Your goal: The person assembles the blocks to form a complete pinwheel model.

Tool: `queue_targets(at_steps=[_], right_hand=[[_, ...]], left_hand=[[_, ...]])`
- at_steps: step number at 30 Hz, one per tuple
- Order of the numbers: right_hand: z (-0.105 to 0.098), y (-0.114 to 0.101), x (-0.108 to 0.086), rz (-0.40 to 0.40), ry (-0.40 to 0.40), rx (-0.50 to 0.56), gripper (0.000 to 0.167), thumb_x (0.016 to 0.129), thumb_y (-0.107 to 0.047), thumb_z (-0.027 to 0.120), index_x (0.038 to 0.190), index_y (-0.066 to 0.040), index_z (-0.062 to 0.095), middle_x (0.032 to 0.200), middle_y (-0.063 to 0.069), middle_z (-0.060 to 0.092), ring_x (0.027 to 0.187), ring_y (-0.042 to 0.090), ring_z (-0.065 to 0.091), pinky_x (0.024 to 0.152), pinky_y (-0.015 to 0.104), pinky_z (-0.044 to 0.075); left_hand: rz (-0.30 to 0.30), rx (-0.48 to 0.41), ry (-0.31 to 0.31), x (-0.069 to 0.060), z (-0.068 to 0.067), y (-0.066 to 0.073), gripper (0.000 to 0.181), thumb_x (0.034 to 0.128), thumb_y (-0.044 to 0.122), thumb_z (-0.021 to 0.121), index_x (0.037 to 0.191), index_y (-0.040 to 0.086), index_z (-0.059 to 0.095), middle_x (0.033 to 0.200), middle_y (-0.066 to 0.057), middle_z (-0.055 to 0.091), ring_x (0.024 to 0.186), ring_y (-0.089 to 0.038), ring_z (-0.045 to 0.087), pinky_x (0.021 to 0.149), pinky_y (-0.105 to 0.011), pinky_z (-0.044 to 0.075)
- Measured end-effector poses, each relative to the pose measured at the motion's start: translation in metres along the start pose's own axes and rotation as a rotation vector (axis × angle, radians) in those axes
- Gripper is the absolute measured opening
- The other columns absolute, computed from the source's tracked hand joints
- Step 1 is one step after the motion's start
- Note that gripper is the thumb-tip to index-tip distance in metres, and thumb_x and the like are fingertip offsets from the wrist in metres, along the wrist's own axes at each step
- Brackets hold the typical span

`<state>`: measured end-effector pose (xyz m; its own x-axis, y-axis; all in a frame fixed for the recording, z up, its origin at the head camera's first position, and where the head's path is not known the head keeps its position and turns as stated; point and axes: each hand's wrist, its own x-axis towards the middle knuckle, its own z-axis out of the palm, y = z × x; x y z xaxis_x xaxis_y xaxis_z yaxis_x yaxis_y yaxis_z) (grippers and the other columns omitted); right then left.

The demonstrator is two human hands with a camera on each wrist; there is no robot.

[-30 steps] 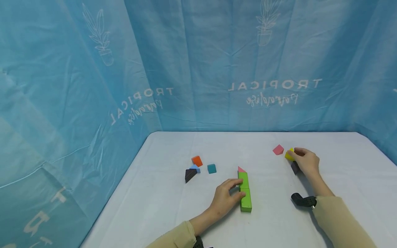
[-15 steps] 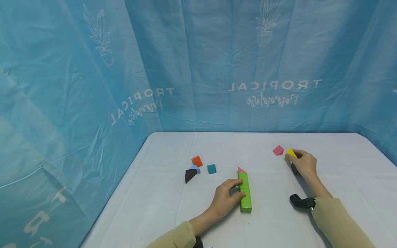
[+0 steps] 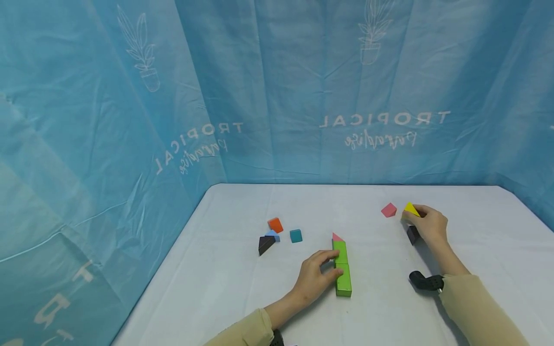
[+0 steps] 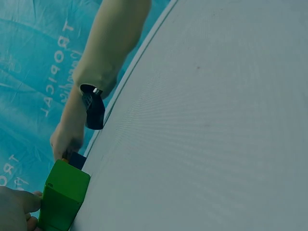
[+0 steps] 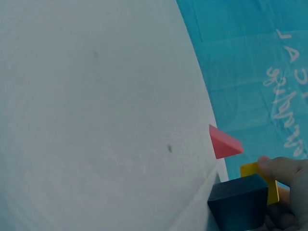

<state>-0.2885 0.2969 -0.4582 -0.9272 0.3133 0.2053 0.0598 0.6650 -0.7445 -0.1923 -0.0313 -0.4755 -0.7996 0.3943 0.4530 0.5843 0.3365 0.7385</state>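
My right hand (image 3: 429,225) pinches a yellow triangular block (image 3: 410,209) between thumb and fingers at the back right. Just below that hand lies a black block (image 3: 413,235). To its left is a pink-red angular block (image 3: 389,210), seen also in the right wrist view as a red wedge (image 5: 224,143). At the table's middle, two green blocks (image 3: 344,280) lie end to end with a small pink triangular block (image 3: 337,237) at the far end. My left hand (image 3: 315,276) touches their left side with fingertips and thumb, its fingers loosely bent.
Left of the green blocks sit a teal cube (image 3: 296,235), an orange block (image 3: 275,225), a light blue block (image 3: 272,235) and a black angled block (image 3: 266,244). The white-covered table (image 3: 216,288) ends at a blue printed curtain (image 3: 285,96).
The yellow block has been turned, so its triangular face shows. My right hand shifted slightly left, then back right with it, uncovering more of the black block. The left hand stays still.
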Motion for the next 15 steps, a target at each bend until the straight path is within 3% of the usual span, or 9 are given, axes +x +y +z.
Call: queue_targets(at_steps=[10, 15], right_hand=[[-0.015, -0.009, 0.002, -0.062, -0.023, 0.029, 0.061, 0.091, -0.037, 0.062, 0.129, 0.009, 0.050, 0.120, 0.029, 0.054, 0.105, 0.041, 0.049, 0.088, 0.051, 0.045], [-0.014, -0.009, 0.007, -0.108, -0.057, 0.026, 0.072, 0.084, -0.052, 0.064, 0.129, 0.003, 0.054, 0.119, 0.025, 0.056, 0.102, 0.036, 0.051, 0.076, 0.038, 0.054]], left_hand=[[-0.012, 0.001, 0.001, 0.000, 0.000, 0.000, 0.039, 0.0864, 0.017, 0.069, 0.122, 0.004, 0.060, 0.118, -0.002, 0.061, 0.110, -0.011, 0.056, 0.093, -0.025, 0.045], [-0.012, -0.003, 0.000, 0.000, 0.001, 0.000, 0.040, 0.0861, 0.016, 0.070, 0.122, 0.004, 0.060, 0.117, -0.003, 0.061, 0.110, -0.011, 0.056, 0.093, -0.025, 0.045]])
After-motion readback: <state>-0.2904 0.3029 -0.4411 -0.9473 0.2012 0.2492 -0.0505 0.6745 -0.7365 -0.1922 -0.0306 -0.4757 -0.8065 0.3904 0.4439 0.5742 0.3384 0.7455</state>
